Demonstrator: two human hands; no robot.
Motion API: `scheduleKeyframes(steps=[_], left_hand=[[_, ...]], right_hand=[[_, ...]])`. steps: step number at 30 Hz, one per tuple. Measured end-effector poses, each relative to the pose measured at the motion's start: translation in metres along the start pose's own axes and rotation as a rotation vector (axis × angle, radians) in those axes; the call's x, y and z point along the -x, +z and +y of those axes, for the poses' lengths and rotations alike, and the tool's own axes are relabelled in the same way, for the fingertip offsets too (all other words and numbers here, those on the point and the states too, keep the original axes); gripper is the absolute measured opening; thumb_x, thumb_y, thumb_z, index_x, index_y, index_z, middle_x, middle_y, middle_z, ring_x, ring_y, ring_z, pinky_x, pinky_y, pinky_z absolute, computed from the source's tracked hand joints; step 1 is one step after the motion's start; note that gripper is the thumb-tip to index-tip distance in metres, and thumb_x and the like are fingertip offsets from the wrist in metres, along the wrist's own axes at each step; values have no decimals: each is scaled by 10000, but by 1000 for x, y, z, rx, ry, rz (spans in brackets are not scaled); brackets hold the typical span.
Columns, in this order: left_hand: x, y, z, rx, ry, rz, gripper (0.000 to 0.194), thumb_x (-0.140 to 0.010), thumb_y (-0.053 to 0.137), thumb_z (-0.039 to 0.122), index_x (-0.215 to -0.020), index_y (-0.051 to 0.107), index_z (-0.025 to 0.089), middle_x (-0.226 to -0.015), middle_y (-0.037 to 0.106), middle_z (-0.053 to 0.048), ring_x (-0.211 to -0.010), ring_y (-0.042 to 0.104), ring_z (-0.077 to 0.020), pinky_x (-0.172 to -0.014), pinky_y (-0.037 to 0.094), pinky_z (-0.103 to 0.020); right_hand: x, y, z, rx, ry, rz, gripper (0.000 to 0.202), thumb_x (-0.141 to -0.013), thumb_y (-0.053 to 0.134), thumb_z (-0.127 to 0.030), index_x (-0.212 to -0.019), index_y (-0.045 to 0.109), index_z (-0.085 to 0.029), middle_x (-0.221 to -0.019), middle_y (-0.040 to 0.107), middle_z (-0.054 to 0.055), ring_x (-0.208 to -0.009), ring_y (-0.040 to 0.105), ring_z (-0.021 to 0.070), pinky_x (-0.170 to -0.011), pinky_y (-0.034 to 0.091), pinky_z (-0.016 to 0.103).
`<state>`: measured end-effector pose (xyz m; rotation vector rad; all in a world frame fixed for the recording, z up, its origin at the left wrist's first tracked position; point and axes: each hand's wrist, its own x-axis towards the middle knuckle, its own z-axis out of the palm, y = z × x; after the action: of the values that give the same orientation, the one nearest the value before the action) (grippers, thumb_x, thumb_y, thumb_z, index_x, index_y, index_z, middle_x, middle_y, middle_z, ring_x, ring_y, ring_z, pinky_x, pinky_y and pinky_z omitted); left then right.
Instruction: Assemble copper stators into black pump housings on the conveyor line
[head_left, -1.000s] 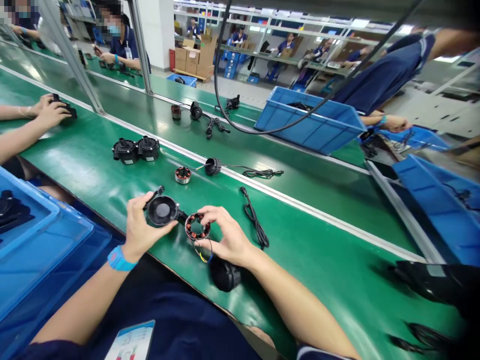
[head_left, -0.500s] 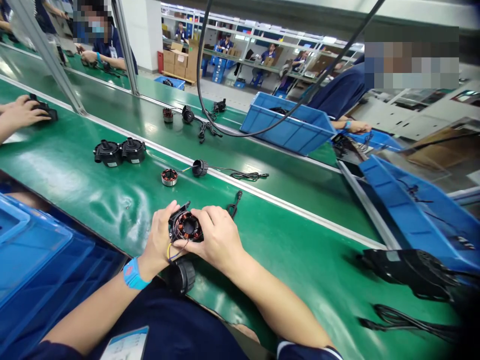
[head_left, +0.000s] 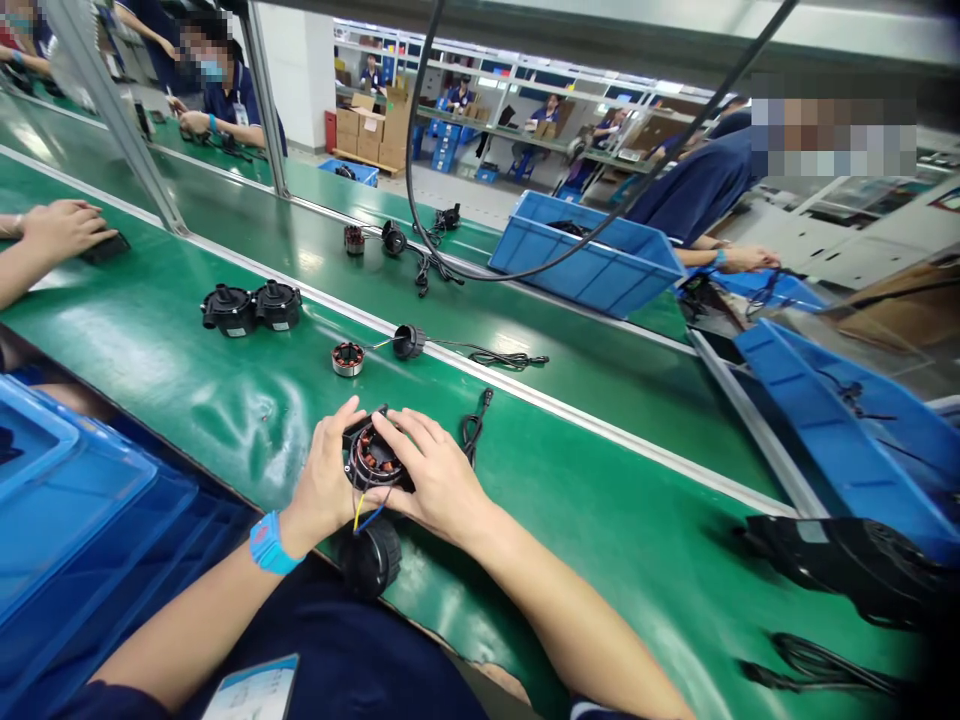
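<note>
While the head view shows the left hand curled around a black housing, the right hand, half closed, holds a copper-wound ring at its mouth, near the surface. Seating seems in hand; the next move calls for level pressure, wires clear.

Here's a long green table sweeping across, light glinting off its surface, metal posts rising at the far left! Behind, a white pillar, cardboard boxes, grey floor, long benches, and white cabinets at right.
</note>
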<state>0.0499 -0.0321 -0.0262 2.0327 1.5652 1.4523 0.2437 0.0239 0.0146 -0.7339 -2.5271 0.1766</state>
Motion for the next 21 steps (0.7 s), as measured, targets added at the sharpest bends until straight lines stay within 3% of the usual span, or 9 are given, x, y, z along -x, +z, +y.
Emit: scheduleKeyframes(steps=[4, 8, 10, 13, 15, 18, 21], left_hand=[[0, -2, -2, -18, 9, -25, 1100, -796, 671, 770, -1618, 164, 244, -1349, 562, -186, -1207, 602, -333, -1000, 547, -524], [5, -5, -9, -2, 59, -19, 1065, -830, 498, 861, -1622, 198, 217, -1340, 549, -196, -1207, 588, -335, -1006, 536, -526], [5, -5, -9, 6, 67, -4, 1056, -836, 448, 878, -1620, 207, 214, -1345, 548, -196, -1213, 587, -333, -1011, 532, -521], [1, -1, -4, -8, 51, 16, 1028, -849, 591, 777, -1616, 193, 220, -1344, 558, -186, -1214, 589, -325, -1003, 535, -500], [-2, 0, 1, -25, 60, 13, 1022, -843, 651, 719, -1611, 199, 219, -1333, 565, -182, -1190, 591, -321, -989, 536, -495], [-4, -4, 3, -57, 144, 22, 932, -882, 618, 693, -1599, 241, 231, -1288, 581, -170, -1112, 591, -297, -939, 543, -470], [-4, -10, -1, -89, 250, 56, 917, -880, 667, 640, -1599, 241, 262, -1264, 587, -155, -1086, 581, -283, -922, 541, -448]], right_hand=[[2, 6, -4, 26, 19, 127, 840, -917, 621, -703, -1541, 473, -160, -1352, 652, 167, -1286, 583, 330, -1066, 529, 489], [-4, -1, -20, 171, -74, 91, 847, -865, 690, -705, -1488, 538, -152, -1386, 616, 223, -1350, 515, 404, -1034, 506, 575], [-7, -4, -25, 221, -44, 73, 827, -880, 684, -691, -1485, 540, -146, -1424, 585, 231, -1345, 505, 420, -1016, 498, 592], [-7, -6, -21, 172, 41, 81, 746, -928, 636, -670, -1468, 557, -162, -1328, 654, 191, -1173, 619, 346, -939, 532, 510], [-5, -9, -15, 113, 21, 83, 706, -947, 618, -659, -1452, 567, -169, -1280, 680, 175, -1086, 656, 302, -940, 527, 490], [-3, -16, -10, 25, -58, 64, 661, -963, 616, -623, -1437, 565, -165, -1303, 676, 169, -1168, 641, 299, -1061, 456, 546], [-2, -18, -8, -35, -43, 158, 602, -942, 667, -597, -1377, 610, -185, -1218, 717, 127, -1099, 665, 273, -1076, 433, 551]])
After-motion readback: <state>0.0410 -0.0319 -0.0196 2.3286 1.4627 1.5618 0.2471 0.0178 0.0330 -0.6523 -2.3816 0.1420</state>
